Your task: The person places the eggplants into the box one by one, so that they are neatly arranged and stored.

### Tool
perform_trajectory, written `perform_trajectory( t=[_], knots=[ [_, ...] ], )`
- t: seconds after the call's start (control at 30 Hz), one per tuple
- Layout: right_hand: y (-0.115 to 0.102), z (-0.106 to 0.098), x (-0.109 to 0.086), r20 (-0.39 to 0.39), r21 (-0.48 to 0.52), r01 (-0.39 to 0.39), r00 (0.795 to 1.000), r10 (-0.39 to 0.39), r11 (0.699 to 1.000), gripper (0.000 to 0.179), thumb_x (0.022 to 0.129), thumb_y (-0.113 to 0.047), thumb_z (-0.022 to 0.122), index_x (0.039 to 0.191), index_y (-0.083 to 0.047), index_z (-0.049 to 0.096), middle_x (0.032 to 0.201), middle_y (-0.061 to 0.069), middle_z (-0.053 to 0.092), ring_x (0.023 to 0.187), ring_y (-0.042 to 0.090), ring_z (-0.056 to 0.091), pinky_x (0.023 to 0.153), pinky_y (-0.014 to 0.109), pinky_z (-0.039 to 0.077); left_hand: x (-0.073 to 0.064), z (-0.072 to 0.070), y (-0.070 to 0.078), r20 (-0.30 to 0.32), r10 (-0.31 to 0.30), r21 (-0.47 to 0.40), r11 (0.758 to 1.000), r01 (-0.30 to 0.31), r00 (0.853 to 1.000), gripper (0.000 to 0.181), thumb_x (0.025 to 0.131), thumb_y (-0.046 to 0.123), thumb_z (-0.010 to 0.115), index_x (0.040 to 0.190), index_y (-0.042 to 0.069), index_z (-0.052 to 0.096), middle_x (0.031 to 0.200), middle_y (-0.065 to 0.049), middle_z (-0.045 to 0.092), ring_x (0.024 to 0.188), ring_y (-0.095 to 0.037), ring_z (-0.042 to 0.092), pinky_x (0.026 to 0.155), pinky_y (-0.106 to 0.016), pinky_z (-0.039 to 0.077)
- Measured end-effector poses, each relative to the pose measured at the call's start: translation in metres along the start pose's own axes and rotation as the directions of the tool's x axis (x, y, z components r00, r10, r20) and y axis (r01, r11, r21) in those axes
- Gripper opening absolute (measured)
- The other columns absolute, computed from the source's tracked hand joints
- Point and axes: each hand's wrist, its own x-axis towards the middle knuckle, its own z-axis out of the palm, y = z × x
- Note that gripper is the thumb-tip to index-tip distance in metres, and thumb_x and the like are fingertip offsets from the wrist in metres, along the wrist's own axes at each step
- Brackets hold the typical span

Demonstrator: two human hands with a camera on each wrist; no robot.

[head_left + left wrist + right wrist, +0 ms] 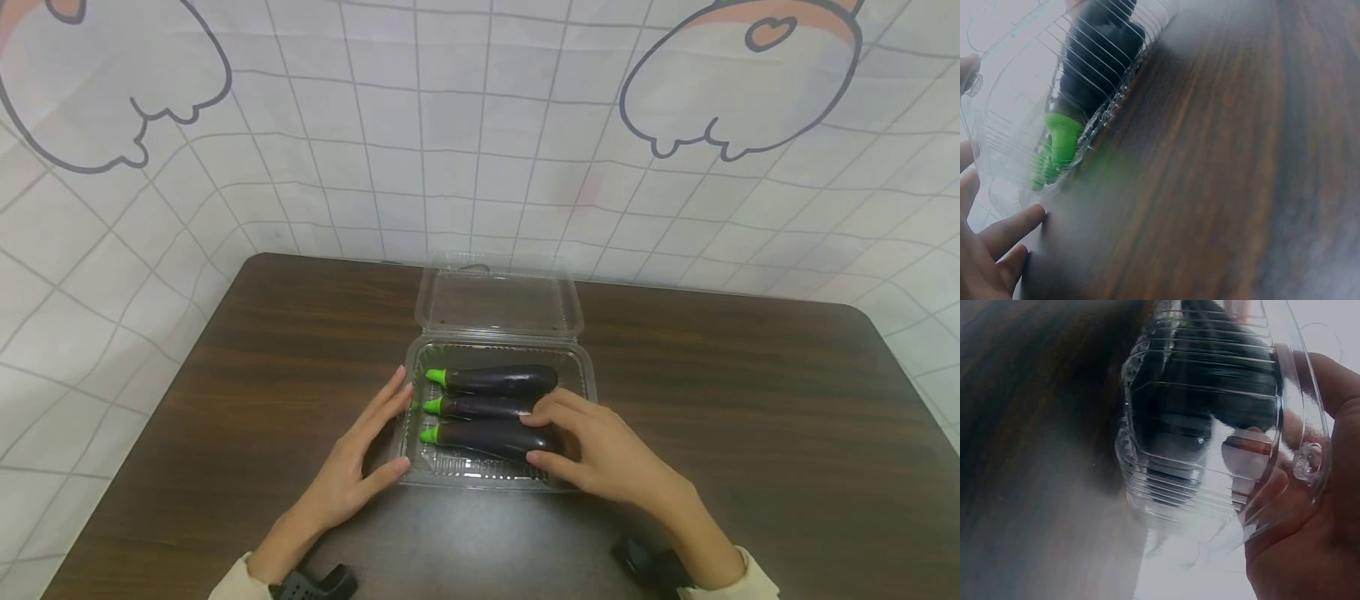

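Observation:
A clear plastic clamshell container (491,484) sits on the table with its lid (498,304) folded back. Three dark purple eggplants with bright green stems lie side by side in it: the far one (502,381), the middle one (476,407) and the near one (476,437). My right hand (603,450) reaches over the right rim and grips the near eggplant's thick end, thumb on the near side and fingers on the far side. Against the left rim, my left hand (348,471) rests with fingers spread. Through the ribbed wall, a green stem (1063,134) shows in the left wrist view.
The dark brown wooden table (285,333) has rounded far corners. Behind it hangs a white grid-patterned cloth (457,125) with cartoon animal drawings. Black wrist devices, one of them on the left wrist (315,583), sit low near the table's front.

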Motion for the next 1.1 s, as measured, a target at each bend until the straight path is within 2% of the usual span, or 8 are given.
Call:
perform_trajectory(
  t=[0.1, 0.33, 0.53, 0.73, 0.93, 1.1],
  knots=[
    [-0.0008, -0.0015, 0.0008, 0.03, 0.004, -0.037, 0.999, 0.036, 0.999, 0.034, 0.085, -0.027, 0.073, 0.112, -0.008, 0.068, 0.106, -0.01, 0.054, 0.058, 0.001, 0.044, 0.055, 0.017, 0.041, 0.0002, 0.0006, -0.0011, -0.002, 0.002, 0.001, 1.0, -0.002, 1.0, 0.071, 0.088, 0.017, 0.063, 0.149, 0.004, 0.03, 0.158, -0.015, 0.016, 0.138, -0.029, 0.032, 0.112, -0.036, 0.02],
    [-0.004, -0.005, 0.0017, 0.087, -0.009, -0.112, 0.99, 0.112, 0.994, 0.033, 0.084, -0.029, 0.074, 0.112, -0.014, 0.064, 0.095, -0.009, 0.053, 0.059, 0.002, 0.046, 0.053, 0.019, 0.042, 0.0005, 0.0015, -0.0018, -0.003, 0.004, 0.004, 1.0, -0.004, 1.0, 0.07, 0.088, 0.018, 0.063, 0.149, 0.004, 0.03, 0.157, -0.015, 0.016, 0.137, -0.028, 0.034, 0.112, -0.034, 0.02],
    [-0.0038, -0.005, 0.0021, 0.083, 0.01, -0.11, 0.991, 0.108, 0.994, 0.028, 0.084, -0.029, 0.074, 0.107, -0.016, 0.064, 0.089, -0.008, 0.053, 0.059, 0.003, 0.048, 0.053, 0.018, 0.043, 0.0001, 0.0011, -0.0016, 0.001, 0.001, 0.005, 1.0, -0.001, 1.0, 0.07, 0.088, 0.018, 0.063, 0.149, 0.005, 0.03, 0.158, -0.015, 0.016, 0.136, -0.028, 0.036, 0.112, -0.035, 0.02],
    [-0.0049, -0.0056, 0.0034, 0.085, 0.047, -0.099, 0.992, 0.095, 0.994, 0.024, 0.085, -0.028, 0.074, 0.103, -0.014, 0.067, 0.093, -0.008, 0.056, 0.059, 0.004, 0.049, 0.053, 0.018, 0.044, -0.0012, 0.0, -0.0008, 0.0, -0.002, 0.002, 1.0, 0.002, 1.0, 0.07, 0.088, 0.018, 0.062, 0.149, 0.004, 0.03, 0.158, -0.015, 0.015, 0.136, -0.028, 0.035, 0.111, -0.04, 0.02],
    [-0.0079, -0.006, 0.0046, 0.119, 0.014, -0.123, 0.986, 0.12, 0.992, 0.013, 0.086, -0.02, 0.073, 0.098, -0.015, 0.07, 0.092, -0.01, 0.056, 0.058, -0.001, 0.045, 0.051, 0.017, 0.043, -0.0021, -0.0003, 0.0005, 0.0, -0.003, -0.003, 1.0, 0.003, 1.0, 0.071, 0.088, 0.017, 0.062, 0.149, 0.004, 0.03, 0.158, -0.015, 0.015, 0.136, -0.028, 0.035, 0.112, -0.037, 0.02],
    [-0.0085, -0.0061, 0.0062, 0.143, 0.003, -0.151, 0.978, 0.149, 0.989, 0.014, 0.086, -0.02, 0.072, 0.099, -0.016, 0.071, 0.09, -0.01, 0.056, 0.059, -0.002, 0.046, 0.053, 0.018, 0.044, -0.0026, -0.0008, 0.0007, -0.002, -0.002, -0.003, 1.0, 0.002, 1.0, 0.071, 0.088, 0.018, 0.063, 0.149, 0.005, 0.03, 0.158, -0.015, 0.016, 0.138, -0.029, 0.032, 0.112, -0.035, 0.019]
  ],
)
